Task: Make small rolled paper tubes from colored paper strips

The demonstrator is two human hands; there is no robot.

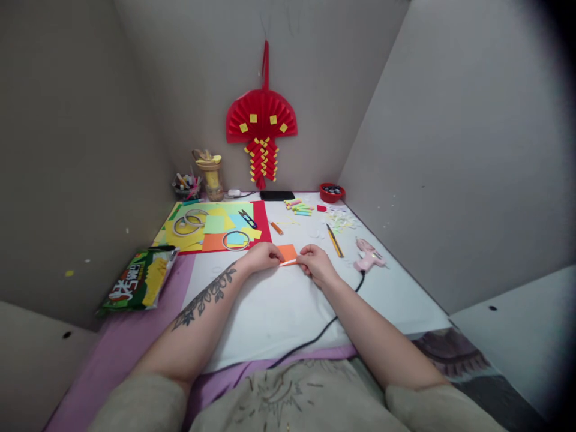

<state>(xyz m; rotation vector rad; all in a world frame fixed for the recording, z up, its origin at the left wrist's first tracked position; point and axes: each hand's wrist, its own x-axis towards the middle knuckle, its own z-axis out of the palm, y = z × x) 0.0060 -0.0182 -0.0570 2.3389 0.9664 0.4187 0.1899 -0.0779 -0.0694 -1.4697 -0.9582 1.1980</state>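
Note:
A small orange paper (287,251) lies on the white table cover between my two hands, with a white strip along its near edge. My left hand (263,258) pinches the left end of that edge. At the right end, my right hand (316,262) has its thumb and fingers closed on the paper. A rolled orange paper tube (276,228) sits just beyond my left hand. To the right of my right hand is a yellow utility knife (335,241), and past it a pink glue gun (371,256) with a black cord running under my right forearm.
Coloured paper sheets (216,242), tape rolls (236,240) and thread snips (247,219) lie at the left. Pastel paper rolls (299,207), paper scraps (341,219) and a red bowl (332,192) are at the back right. A snack bag (139,280) rests at the left edge. A red paper fan (261,117) hangs behind.

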